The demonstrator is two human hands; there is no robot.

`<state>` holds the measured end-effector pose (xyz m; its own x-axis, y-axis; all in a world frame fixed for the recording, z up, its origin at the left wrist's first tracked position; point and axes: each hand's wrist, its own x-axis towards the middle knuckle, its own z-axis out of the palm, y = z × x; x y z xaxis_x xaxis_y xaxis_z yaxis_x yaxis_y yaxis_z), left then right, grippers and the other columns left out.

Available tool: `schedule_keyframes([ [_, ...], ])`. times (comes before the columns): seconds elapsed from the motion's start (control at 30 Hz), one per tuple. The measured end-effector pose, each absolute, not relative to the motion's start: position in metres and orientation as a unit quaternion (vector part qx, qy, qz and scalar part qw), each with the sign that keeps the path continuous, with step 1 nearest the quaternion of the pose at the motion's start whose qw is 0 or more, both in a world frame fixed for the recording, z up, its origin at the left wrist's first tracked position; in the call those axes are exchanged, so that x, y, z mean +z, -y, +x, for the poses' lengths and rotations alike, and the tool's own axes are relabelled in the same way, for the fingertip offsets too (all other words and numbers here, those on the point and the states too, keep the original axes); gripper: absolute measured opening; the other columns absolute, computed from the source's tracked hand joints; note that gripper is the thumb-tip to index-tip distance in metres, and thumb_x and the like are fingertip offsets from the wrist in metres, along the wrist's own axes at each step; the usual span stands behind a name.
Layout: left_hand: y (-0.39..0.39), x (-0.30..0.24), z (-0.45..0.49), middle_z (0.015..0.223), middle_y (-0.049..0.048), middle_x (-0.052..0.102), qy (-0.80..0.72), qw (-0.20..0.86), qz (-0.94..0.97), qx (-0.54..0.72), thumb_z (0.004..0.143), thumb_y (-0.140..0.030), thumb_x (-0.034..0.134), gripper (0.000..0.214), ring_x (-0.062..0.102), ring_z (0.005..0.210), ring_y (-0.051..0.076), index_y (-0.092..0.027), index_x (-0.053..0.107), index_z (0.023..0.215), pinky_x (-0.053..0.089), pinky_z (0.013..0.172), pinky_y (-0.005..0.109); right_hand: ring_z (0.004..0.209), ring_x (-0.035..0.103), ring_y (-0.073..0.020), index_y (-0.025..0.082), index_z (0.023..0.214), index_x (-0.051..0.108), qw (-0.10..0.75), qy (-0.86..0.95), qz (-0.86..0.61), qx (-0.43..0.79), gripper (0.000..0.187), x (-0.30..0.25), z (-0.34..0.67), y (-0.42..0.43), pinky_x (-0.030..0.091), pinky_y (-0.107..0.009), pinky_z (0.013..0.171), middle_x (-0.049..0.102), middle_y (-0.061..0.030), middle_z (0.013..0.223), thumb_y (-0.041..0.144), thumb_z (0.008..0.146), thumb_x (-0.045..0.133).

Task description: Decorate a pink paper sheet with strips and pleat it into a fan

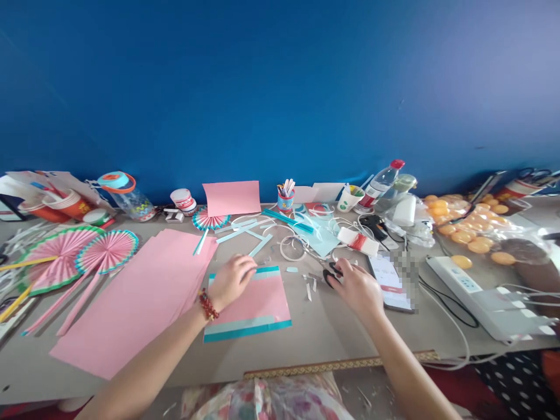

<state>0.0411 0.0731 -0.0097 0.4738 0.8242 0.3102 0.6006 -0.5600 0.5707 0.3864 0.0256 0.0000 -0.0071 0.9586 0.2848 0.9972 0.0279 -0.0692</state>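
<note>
My left hand (pixel 234 280), with a red bead bracelet at the wrist, is above the top edge of a pink sheet (pixel 258 306). Its fingers are curled together; whatever they may pinch is too small to make out. Light and dark blue bands run along the sheet's top and bottom edges. To the right, my right hand (pixel 359 286) is closed on the black handles of a pair of scissors (pixel 329 277), low over the table. Small paper scraps (pixel 308 289) lie between the sheet and the scissors.
A stack of large pink sheets (pixel 135 297) lies at left, beside pleated paper fans (pixel 107 252). Blue paper strips (pixel 262 245) and white cord (pixel 294 248) spread behind. At right are a phone (pixel 391 283), a power strip (pixel 470 297) and bagged orange balls (pixel 464 221).
</note>
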Motion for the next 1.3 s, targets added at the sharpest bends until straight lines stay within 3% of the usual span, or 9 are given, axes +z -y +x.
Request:
schedule_keyframes([
  [0.07, -0.061, -0.021, 0.048, 0.123, 0.0075, 0.064, -0.374, 0.136, 0.885, 0.241, 0.098, -0.024, 0.042, 0.031, 0.054, 0.114, 0.022, -0.022, 0.062, 0.123, 0.046, 0.100, 0.039, 0.074, 0.065, -0.0207, 0.023, 0.094, 0.057, 0.102, 0.702, -0.702, -0.065, 0.017, -0.001, 0.390, -0.028, 0.036, -0.027, 0.057, 0.071, -0.0023, 0.082, 0.034, 0.084, 0.064],
  [0.17, -0.053, -0.031, 0.055, 0.134, 0.0097, 0.057, -0.358, 0.077, 0.914, 0.174, 0.098, -0.036, 0.047, 0.040, 0.050, 0.120, 0.026, -0.021, 0.054, 0.134, 0.045, 0.102, 0.043, 0.071, 0.064, -0.0191, 0.023, 0.093, 0.057, 0.079, 0.700, -0.709, -0.044, 0.016, -0.003, 0.392, -0.031, 0.033, -0.026, 0.055, 0.070, -0.0013, 0.082, 0.035, 0.084, 0.062],
  [0.3, -0.052, -0.032, 0.059, 0.140, 0.0100, 0.053, -0.365, 0.032, 0.924, 0.114, 0.095, -0.055, 0.046, 0.052, 0.048, 0.121, 0.028, -0.021, 0.055, 0.133, 0.044, 0.100, 0.045, 0.068, 0.061, -0.0155, 0.023, 0.086, 0.056, 0.079, 0.713, -0.697, -0.005, 0.012, -0.009, 0.397, -0.038, 0.032, -0.024, 0.053, 0.069, -0.0001, 0.091, 0.033, 0.082, 0.061],
  [0.6, -0.047, -0.037, 0.059, 0.150, 0.0079, 0.046, -0.364, 0.034, 0.926, 0.090, 0.092, -0.061, 0.047, 0.063, 0.046, 0.122, 0.031, -0.020, 0.051, 0.139, 0.037, 0.104, 0.046, 0.064, 0.059, -0.0142, 0.022, 0.077, 0.058, 0.123, 0.729, -0.665, 0.107, 0.015, -0.013, 0.411, -0.053, 0.036, -0.023, 0.055, 0.063, 0.0028, 0.075, 0.037, 0.078, 0.061],
  [0.7, -0.045, -0.039, 0.057, 0.154, 0.0075, 0.041, -0.362, 0.038, 0.927, 0.093, 0.092, -0.060, 0.049, 0.063, 0.045, 0.123, 0.031, -0.022, 0.047, 0.142, 0.036, 0.105, 0.046, 0.068, 0.062, -0.0158, 0.023, 0.080, 0.061, 0.139, 0.735, -0.657, 0.089, 0.015, -0.011, 0.409, -0.050, 0.041, -0.025, 0.058, 0.066, 0.0012, 0.081, 0.038, 0.080, 0.061],
  [0.87, -0.041, -0.038, 0.057, 0.154, 0.0070, 0.041, -0.374, 0.033, 0.923, 0.086, 0.092, -0.058, 0.050, 0.062, 0.044, 0.126, 0.031, -0.025, 0.045, 0.143, 0.031, 0.108, 0.049, 0.094, 0.065, -0.0233, 0.022, 0.098, 0.064, 0.183, 0.755, -0.629, -0.020, 0.022, -0.008, 0.384, -0.030, 0.049, -0.033, 0.077, 0.067, -0.0062, 0.099, 0.040, 0.092, 0.053],
  [1.07, -0.036, -0.037, 0.058, 0.156, 0.0075, 0.038, -0.378, 0.032, 0.920, 0.099, 0.092, -0.063, 0.045, 0.069, 0.043, 0.127, 0.032, -0.021, 0.041, 0.146, 0.032, 0.108, 0.049, 0.086, 0.067, -0.0173, 0.024, 0.106, 0.065, 0.149, 0.823, -0.545, 0.060, 0.020, -0.014, 0.364, -0.010, 0.052, -0.027, 0.069, 0.065, -0.0050, 0.109, 0.028, 0.094, 0.050],
  [1.3, -0.037, -0.033, 0.055, 0.153, 0.0082, 0.043, -0.375, 0.064, 0.917, 0.117, 0.096, -0.056, 0.041, 0.061, 0.045, 0.126, 0.031, -0.023, 0.041, 0.147, 0.035, 0.105, 0.047, 0.090, 0.068, -0.0234, 0.020, 0.101, 0.066, 0.197, 0.779, -0.595, -0.019, 0.023, -0.028, 0.367, -0.029, 0.054, -0.035, 0.074, 0.067, -0.0088, 0.104, 0.026, 0.095, 0.045],
])
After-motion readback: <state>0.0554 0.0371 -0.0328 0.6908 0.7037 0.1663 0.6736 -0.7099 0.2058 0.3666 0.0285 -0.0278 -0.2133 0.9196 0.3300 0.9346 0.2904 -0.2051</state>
